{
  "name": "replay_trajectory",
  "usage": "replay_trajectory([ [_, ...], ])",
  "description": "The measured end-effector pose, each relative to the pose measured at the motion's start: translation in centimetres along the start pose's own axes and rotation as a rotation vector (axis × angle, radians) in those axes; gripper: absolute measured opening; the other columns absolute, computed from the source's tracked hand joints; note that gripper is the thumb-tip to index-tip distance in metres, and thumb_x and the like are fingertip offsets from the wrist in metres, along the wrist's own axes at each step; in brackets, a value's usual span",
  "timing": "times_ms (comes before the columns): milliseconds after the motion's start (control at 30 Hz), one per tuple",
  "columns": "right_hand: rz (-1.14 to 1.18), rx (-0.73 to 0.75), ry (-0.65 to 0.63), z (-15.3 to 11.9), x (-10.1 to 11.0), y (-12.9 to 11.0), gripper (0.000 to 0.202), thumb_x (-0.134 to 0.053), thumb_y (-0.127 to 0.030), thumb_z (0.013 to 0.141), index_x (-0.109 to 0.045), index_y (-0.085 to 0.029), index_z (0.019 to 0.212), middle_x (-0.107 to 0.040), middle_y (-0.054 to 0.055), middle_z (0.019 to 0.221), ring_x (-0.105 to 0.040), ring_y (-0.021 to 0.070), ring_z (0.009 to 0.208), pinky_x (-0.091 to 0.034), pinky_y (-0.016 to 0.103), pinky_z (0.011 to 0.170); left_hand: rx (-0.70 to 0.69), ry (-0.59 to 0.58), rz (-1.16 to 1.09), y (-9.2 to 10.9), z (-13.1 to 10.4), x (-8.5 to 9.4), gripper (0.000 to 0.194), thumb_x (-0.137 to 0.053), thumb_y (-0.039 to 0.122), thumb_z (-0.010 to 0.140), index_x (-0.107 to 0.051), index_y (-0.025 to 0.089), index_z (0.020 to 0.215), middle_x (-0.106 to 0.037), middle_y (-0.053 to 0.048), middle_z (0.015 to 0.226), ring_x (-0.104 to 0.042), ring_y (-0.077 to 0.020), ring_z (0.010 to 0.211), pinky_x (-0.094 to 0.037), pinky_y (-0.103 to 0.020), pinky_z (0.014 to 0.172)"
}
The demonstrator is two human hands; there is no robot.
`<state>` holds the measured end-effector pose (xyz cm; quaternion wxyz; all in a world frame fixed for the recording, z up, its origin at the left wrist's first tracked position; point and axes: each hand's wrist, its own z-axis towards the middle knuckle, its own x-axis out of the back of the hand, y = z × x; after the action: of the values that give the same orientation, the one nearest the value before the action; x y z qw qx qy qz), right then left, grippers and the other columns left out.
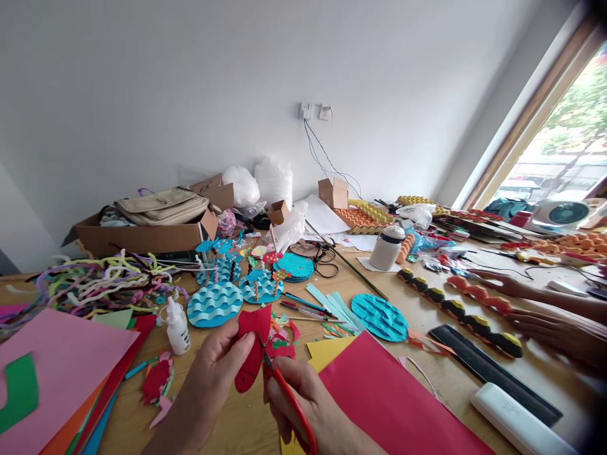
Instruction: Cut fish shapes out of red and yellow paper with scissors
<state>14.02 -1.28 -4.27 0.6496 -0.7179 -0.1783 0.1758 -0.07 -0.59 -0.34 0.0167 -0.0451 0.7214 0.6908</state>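
Observation:
Between the thumb and fingers of my left hand [215,360] is a piece of red paper [253,328], partly cut, with a rounded lower end. My right hand [301,398] is closed round the orange-red handles of a pair of scissors [291,404]. Their dark blades meet the right edge of the red paper. Just behind the hands lie small paper scraps [283,332] in red, green and orange. A white glue bottle [177,327] stands upright to the left of my left hand. A large red sheet [379,392] lies right of my right hand, over yellow paper.
Coloured sheets [61,354] are stacked at the left, below tangled pipe cleaners [118,278]. Blue wavy paper discs [215,303] with small figures stand mid-table. At the right, another person's hands [540,328] rest near painted egg-carton strips [462,313]. A white case [516,417] lies front right.

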Motion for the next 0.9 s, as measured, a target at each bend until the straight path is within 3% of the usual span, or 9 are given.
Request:
replay_trajectory([
  [533,0.068,0.008,-0.052,0.15,0.19,0.62,0.059,-0.048,-0.075,0.07,-0.041,-0.017,0.061,-0.036,-0.008,0.045,-0.033,0.0022,0.034,-0.026,0.013,0.031,0.031,-0.013,-0.06,-0.08,0.0,0.37,0.018,-0.067,0.034,0.067,-0.073,0.023,0.08,-0.069,0.002,0.064,-0.057,-0.0154,0.063,-0.047,-0.02,0.058],
  [700,0.046,-0.011,-0.05,0.02,0.28,0.42,0.051,-0.053,-0.066,0.074,-0.043,-0.017,0.062,-0.037,-0.008,0.046,-0.034,0.0028,0.034,-0.026,0.013,0.031,0.048,-0.042,-0.05,-0.08,-0.02,0.42,0.022,-0.066,0.036,0.068,-0.073,0.023,0.083,-0.07,0.001,0.068,-0.058,-0.016,0.065,-0.046,-0.021,0.061],
  [900,-0.106,0.003,-0.034,-0.18,0.6,-0.3,0.032,-0.052,-0.042,0.08,-0.042,-0.018,0.06,-0.034,-0.007,0.048,-0.033,0.004,0.039,-0.025,0.016,0.036,0.098,-0.048,-0.049,-0.09,0.19,0.61,0.018,-0.066,0.035,0.069,-0.07,0.022,0.08,-0.066,0.003,0.063,-0.054,-0.0135,0.058,-0.044,-0.021,0.056],
])
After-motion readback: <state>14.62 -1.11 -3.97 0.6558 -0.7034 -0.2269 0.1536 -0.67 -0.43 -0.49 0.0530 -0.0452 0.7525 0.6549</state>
